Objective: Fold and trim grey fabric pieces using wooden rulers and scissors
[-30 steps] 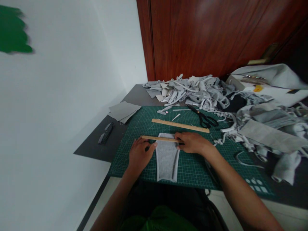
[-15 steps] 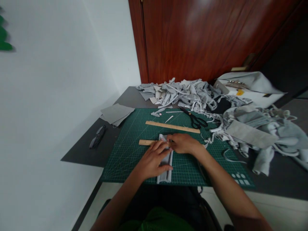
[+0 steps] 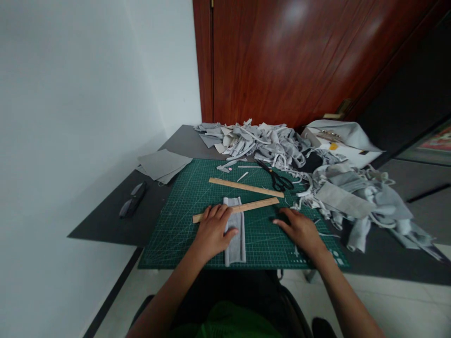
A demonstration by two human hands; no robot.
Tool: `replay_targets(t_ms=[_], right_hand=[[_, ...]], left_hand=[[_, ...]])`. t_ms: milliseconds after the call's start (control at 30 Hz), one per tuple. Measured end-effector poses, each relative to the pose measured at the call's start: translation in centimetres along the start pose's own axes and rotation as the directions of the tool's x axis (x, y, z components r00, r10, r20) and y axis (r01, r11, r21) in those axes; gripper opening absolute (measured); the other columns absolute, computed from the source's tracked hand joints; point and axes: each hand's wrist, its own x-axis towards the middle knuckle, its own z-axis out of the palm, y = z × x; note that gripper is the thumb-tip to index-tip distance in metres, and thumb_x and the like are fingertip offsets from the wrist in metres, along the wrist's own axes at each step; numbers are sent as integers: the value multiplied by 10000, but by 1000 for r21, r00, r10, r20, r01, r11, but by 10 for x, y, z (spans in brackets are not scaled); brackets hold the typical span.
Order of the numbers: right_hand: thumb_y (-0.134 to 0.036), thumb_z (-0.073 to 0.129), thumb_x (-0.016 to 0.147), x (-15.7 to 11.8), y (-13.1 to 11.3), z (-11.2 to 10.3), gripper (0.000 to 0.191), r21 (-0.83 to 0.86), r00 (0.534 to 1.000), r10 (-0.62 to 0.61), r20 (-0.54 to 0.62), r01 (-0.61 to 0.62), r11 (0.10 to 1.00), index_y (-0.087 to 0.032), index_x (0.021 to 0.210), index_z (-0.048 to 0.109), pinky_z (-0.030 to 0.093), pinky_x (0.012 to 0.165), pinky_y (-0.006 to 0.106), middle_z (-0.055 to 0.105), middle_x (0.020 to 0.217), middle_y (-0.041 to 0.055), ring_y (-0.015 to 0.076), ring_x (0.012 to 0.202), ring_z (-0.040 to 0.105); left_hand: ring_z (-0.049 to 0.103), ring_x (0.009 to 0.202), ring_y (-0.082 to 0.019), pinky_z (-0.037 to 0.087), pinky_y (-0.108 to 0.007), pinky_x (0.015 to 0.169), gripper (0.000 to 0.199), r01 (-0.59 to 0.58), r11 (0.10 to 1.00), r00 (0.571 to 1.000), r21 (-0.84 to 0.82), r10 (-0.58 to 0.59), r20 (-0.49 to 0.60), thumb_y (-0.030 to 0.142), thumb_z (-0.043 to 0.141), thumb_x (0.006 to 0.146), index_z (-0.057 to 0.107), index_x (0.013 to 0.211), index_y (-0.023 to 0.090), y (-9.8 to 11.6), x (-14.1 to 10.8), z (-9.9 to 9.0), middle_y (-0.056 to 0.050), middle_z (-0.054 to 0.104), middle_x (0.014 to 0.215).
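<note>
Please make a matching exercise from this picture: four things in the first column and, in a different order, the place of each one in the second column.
Column one:
1. Scissors
2. Glasses
3. Nearer ruler
4. Right hand

Column two:
A. Lying across the grey cloth strip
B. At the right part of the green mat, with nothing visible in its grasp
C. On the mat, beyond the farther ruler
D. On the dark tabletop, left of the mat

Right pairs: 1-C, 2-D, 3-A, 4-B

Eyeglasses (image 3: pixel 133 199) on dark tabletop (image 3: pixel 102 226), near gray sheets (image 3: pixel 164 164); scrap heap (image 3: pixel 252 140) before red-brown door (image 3: pixel 282 61).
</note>
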Motion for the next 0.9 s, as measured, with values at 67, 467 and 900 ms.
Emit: replay_targets(t_ms=[67, 467, 900], right_hand=[[-460, 431, 1073, -2, 36, -7, 370, -82, 993, 119, -1, -118, 990, -212, 1249, 642, 557, 824, 395, 770, 1166, 144, 306, 985, 760], [-562, 530, 985, 30, 47, -78, 469, 33, 974, 123, -192, -119, 992, -187, 1210, 700, 545, 830, 428, 762, 1110, 161, 332, 949, 726], [-565, 647, 975, 77, -90, 26, 487, 282, 881, -466, 80, 428, 858, -198, 1283, 737, 492, 876, 372, 701, 1009, 98, 258, 944, 670]], left_hand=[[448, 1429, -353, 282, -598, 1241, 582, -20, 1000, 1000, -5, 20, 5, 370, 690, 932, 516, 1466, 216, 0, 0, 1, -105, 538, 1539], [438, 1423, -326, 331, -544, 1223, 533, -68, 997, 997, -39, 69, 33, 320, 615, 972, 510, 1486, 228, 5, -4, 0, -76, 554, 1529], [473, 1368, -323, 388, -544, 1169, 439, -32, 999, 999, -17, 33, 20, 305, 634, 950, 585, 1385, 262, 0, 0, -6, -61, 614, 1426]])
